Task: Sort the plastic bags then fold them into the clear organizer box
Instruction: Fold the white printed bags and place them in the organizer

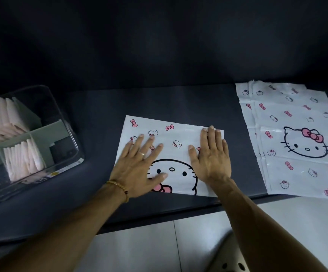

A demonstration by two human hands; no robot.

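1. Bag (176, 134), white w/ cat faces and pink bows, lay folded on the dark table (100, 107), about mid-frame, big cat print upside down at the near edge.
2. Left hand (139, 163) was pressed flat on the bag's left part, fingers straight and spread, thumb across the big cat face. Not gripping anything. Ring (142, 153) on one finger, beaded bracelet (120, 188) at the wrist.
3. Right hand (212, 154) was flat on the bag's right part too, fingers straight and close together, tips reaching the far edge near the right corner. Also holding nothing, just pressing down.
4. Stack (296, 134) of unfolded bags w/ the same print sat at the right of the table, well apart from the folded one, edges fanned out a bit. Couldn't tell how many were in it.
5. Box (61, 118), the clear one, sat at the far left of the table, well apart from the bag. Grey dividers (47, 128) split it into sections.
6. Pale pink folded bags (6, 118) stood in the box's far left section, whiter folded ones (23, 158) in the near section. Other sections looked dark, contents unclear.
7. Floor (139, 248) w/ light tiles showed below the table edge, plus a blurry pale shoe (228, 260) w/ holes at the bottom.
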